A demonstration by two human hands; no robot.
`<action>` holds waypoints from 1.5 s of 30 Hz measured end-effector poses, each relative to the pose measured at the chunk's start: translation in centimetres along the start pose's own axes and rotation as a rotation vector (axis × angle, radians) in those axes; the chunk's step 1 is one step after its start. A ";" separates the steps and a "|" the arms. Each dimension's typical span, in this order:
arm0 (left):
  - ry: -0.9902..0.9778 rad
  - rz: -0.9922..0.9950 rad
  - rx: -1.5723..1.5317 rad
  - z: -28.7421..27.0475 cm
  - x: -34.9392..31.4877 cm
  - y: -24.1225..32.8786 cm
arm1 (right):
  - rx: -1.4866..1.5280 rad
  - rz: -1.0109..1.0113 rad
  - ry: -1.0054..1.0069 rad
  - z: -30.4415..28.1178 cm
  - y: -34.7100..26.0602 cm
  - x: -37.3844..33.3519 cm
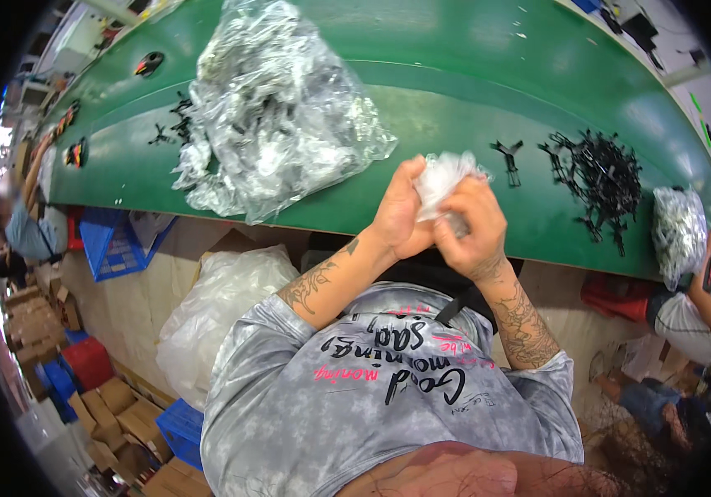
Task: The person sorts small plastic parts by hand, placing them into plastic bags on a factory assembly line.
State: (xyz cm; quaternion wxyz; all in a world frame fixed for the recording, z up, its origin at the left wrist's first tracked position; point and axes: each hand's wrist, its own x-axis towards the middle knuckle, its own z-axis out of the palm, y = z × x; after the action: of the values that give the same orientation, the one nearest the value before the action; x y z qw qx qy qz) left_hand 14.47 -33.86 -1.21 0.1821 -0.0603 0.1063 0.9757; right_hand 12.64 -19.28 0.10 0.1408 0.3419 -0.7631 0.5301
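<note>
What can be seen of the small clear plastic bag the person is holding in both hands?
The small clear plastic bag is thin, crinkled, see-through film that looks whitish where it bunches. It is held up in front of the chest, above the near edge of the green table, not resting on it. The left hand grips it from the left, the right hand from the right and below, fingers covering its lower part. Its contents cannot be made out.

On the green tabletop (471, 91) lie one large clear plastic bag (272, 108) of parts, one heap of black plastic parts (600, 174) and one lone black part (507, 157). Two hands, left (401, 211) and right (471, 224), hold one small clear bag (442, 178). Below, one white sack (223, 306).
</note>
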 end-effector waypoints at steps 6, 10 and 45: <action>0.352 0.442 0.569 -1.9 -3.8 3.6 | -0.063 -0.083 -0.451 1.0 -4.4 1.8; 0.661 0.865 1.753 1.4 -8.3 12.3 | -0.020 -0.035 -0.305 0.1 -3.2 1.3; 0.224 0.067 0.617 -3.8 2.0 1.8 | 0.461 0.860 0.111 -8.2 3.0 -0.6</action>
State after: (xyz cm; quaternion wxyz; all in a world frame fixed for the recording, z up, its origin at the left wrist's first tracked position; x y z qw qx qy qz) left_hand 12.25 -35.71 -4.83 0.1465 -0.1056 0.4182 0.8902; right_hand 9.85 -11.06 0.86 -0.1299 -0.0107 -0.6891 0.7128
